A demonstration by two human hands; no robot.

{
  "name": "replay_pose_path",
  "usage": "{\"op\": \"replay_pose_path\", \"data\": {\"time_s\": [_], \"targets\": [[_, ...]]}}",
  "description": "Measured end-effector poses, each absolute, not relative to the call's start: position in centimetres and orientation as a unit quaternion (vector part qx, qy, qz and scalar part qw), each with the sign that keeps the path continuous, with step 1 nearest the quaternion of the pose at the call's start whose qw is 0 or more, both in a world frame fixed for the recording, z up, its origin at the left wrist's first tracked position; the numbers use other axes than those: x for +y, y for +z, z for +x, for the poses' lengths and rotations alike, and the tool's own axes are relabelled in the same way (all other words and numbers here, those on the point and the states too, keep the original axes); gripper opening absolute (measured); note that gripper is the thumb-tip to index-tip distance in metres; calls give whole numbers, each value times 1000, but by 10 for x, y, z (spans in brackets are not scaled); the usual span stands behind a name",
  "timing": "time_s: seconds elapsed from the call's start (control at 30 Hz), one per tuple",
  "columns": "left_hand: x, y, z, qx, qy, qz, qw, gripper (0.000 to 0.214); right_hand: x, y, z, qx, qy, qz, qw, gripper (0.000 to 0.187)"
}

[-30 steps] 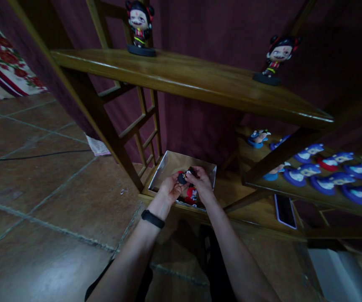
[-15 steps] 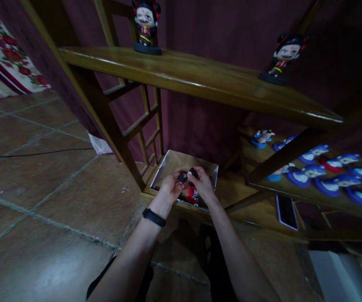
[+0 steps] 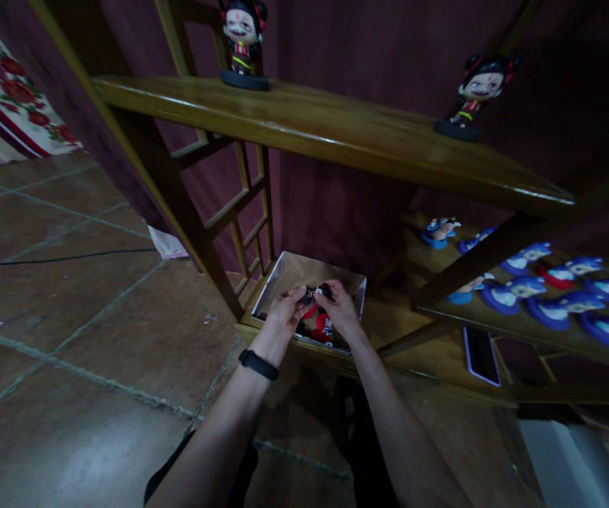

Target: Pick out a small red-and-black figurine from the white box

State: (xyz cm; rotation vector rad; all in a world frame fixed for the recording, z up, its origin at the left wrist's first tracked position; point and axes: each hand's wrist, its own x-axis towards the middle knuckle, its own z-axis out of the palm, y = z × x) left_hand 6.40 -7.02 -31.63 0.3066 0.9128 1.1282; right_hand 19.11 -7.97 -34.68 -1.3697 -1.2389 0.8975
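Note:
Between both hands, over an open cardboard box (image 3: 268, 291), lies a small black-haired figurine (image 3: 317, 291) on its side. My left hand (image 3: 287, 308) is closed on its dark base end, at the left. At the head end, my right hand (image 3: 339, 307) grips it with thumb and fingers. Below them in the box rest red and black pieces (image 3: 323, 329), probably more figurines, partly hidden by my hands. The box stands on the low wooden board of the shelf.
Two black-haired figurines, one left (image 3: 243, 46) and one right (image 3: 476, 99), stand on the upper shelf (image 3: 330, 130). Several blue figurines (image 3: 516, 291) fill a shelf at the right. A phone (image 3: 481, 356) lies on the low board. A lattice side (image 3: 235, 212) borders the box.
The figurine has turned slightly in my fingers, so its round base faces me less. Both hands remain over the box.

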Motion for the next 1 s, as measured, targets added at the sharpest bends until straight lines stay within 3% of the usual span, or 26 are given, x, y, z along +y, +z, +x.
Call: {"op": "replay_pose_path", "data": {"time_s": [0.2, 0.47, 0.83, 1.0], "targets": [[-69, -314, 63, 445, 507, 186, 714, 16, -82, -342, 193, -532, 369, -579, 496, 23], [-70, -313, 65, 448, 501, 232, 703, 9, -85, -336, 196, -567, 302, -625, 443, 22], [-66, -321, 62, 482, 503, 315, 645, 29, -96, -315, 189, -656, 209, -619, 379, 19], [-65, -319, 61, 499, 498, 326, 630, 30, -97, -314, 186, -657, 202, -613, 390, 19]]}}
